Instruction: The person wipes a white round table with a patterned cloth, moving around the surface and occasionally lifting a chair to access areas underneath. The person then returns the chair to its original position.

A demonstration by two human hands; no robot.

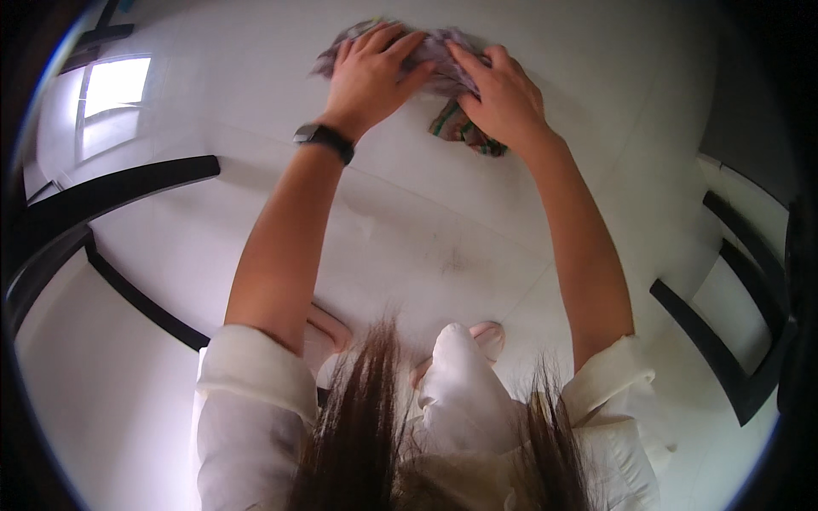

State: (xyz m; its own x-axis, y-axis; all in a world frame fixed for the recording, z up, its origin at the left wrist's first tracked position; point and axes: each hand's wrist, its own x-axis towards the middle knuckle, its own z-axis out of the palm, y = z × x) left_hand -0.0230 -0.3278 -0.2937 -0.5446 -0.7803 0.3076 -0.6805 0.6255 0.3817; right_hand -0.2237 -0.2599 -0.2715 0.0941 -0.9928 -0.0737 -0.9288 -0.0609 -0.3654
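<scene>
A crumpled, patterned greyish-purple cloth (441, 61) lies on the pale tiled floor (409, 191) at the top of the view. My left hand (377, 73), with a dark band at the wrist, rests over the cloth's left part with its fingers spread. On the right part of the same cloth is my right hand (505, 92), thumb and fingers bent around its edge. Below the right palm, a brown and green striped piece of cloth (466, 131) sticks out; whether it belongs to the same cloth I cannot tell. The hands and cloth are slightly blurred.
Dark furniture legs (153, 175) curve in from the left, and more dark legs (703, 351) stand at the right. Dark smudges (455, 255) mark the floor between the arms. My feet (489, 338) are near the bottom centre. Bright window light reflects at upper left.
</scene>
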